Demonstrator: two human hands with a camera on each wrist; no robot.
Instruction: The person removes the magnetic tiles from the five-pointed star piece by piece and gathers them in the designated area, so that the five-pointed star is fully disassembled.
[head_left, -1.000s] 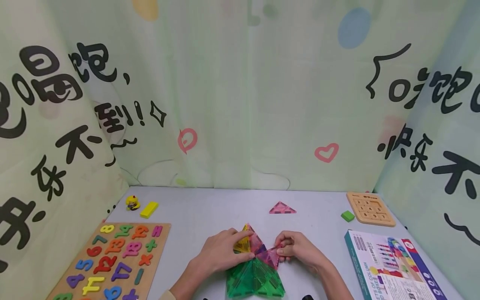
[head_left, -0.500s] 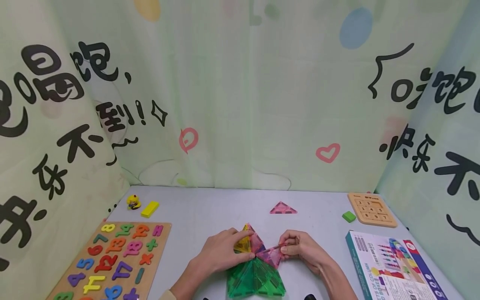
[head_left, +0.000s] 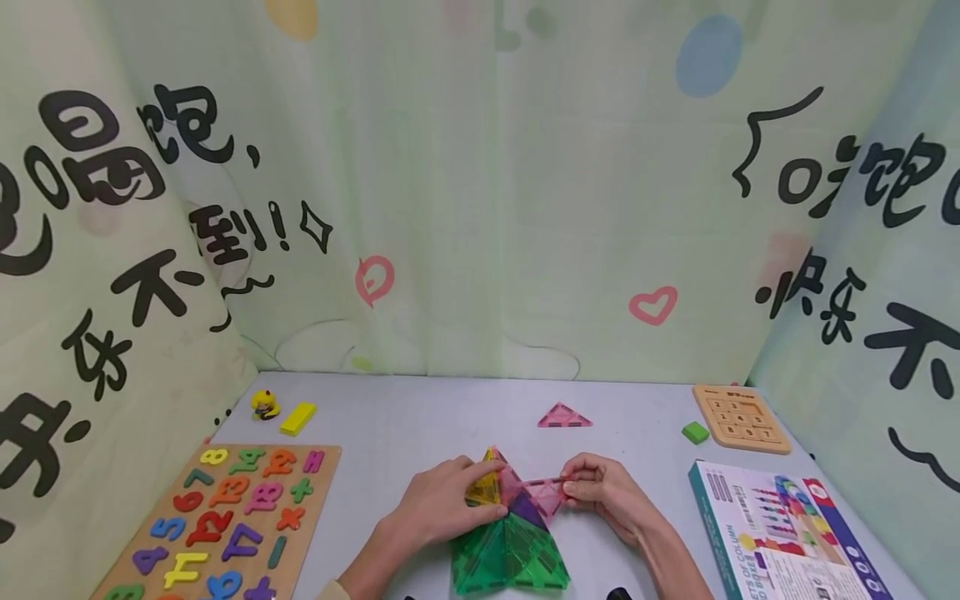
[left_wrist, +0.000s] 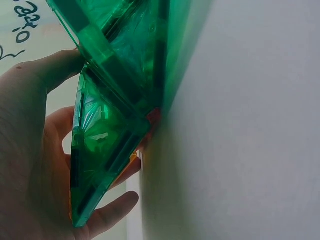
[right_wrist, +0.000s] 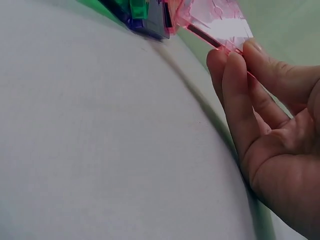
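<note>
In the middle of the table stands a structure of translucent magnetic tiles: green ones (head_left: 510, 554) at the front, a yellow tile (head_left: 482, 492) and a pink one behind, a purple tile (head_left: 528, 510) on the right side. My left hand (head_left: 450, 498) holds its left side, thumb at the front and fingers reaching round the back; in the left wrist view a green tile (left_wrist: 102, 135) lies between them. My right hand (head_left: 603, 492) pinches a pink triangular magnetic tile (head_left: 543, 496) between thumb and fingertips. That tile's inner end meets the structure near the purple tile.
Another pink triangular tile (head_left: 565, 416) lies farther back. A wooden number board (head_left: 303, 537), a yellow block (head_left: 298, 419) and a small figurine (head_left: 265, 405) sit left. On the right are a boxed set (head_left: 780, 533), a green block (head_left: 695, 432) and a wooden number puzzle (head_left: 742, 418).
My right hand has moved slightly up and right, tilting the pink triangular tile upward so more of the purple tile shows. The left hand stays on the structure.
</note>
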